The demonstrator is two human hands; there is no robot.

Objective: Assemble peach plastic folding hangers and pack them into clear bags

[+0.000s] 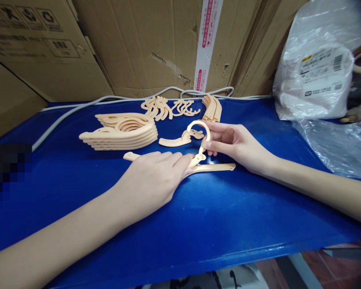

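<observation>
Several cardboard boxes [156, 48] stand behind a glossy blue table [228, 224], with crinkled clear plastic [333, 148] at the right. Smooth, curved beige pieces [123, 141] sit stacked on it. Near the table's middle, the left hand [153, 176], palm down, is wrapped around slim hanger parts [213, 167]; the right hand [237, 144] pinches a round hook [208, 133] that meets them, between thumb and fingers.

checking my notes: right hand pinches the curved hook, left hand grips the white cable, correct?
Not quite: the left hand grips a flat cream piece, not the white cable, as the head view shows. The right hand does pinch the curved hook.
</observation>
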